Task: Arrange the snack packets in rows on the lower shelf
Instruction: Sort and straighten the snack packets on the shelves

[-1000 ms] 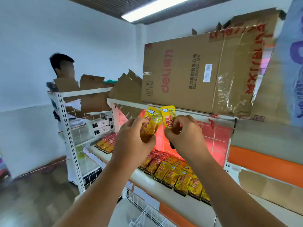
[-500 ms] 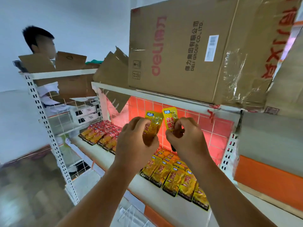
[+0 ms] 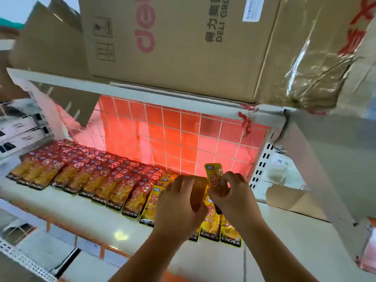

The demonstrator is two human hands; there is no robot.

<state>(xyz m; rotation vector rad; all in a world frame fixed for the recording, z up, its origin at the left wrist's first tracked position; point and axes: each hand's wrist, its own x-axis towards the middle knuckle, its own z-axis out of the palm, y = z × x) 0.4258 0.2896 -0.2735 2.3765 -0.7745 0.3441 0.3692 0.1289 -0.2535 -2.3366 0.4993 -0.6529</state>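
Rows of red snack packets (image 3: 85, 171) lie overlapped on the white lower shelf (image 3: 67, 202), running from the left to the middle. Yellow snack packets (image 3: 210, 226) continue the rows at the right end. My left hand (image 3: 177, 208) grips a yellow packet (image 3: 198, 192) just above those rows. My right hand (image 3: 232, 194) pinches another yellow packet (image 3: 213, 173), held upright beside the first. Both hands cover part of the yellow rows.
A large cardboard box (image 3: 183, 43) sits on the upper shelf (image 3: 122, 92) right above. A red wire grid (image 3: 179, 137) backs the lower shelf. To the right, a flat cardboard piece (image 3: 289, 198) lies on the shelf near a perforated upright (image 3: 262, 159).
The view has swung down and closer to the lower shelf. Both hands have dropped from in front of the grid to just over the yellow rows, each with its packet.
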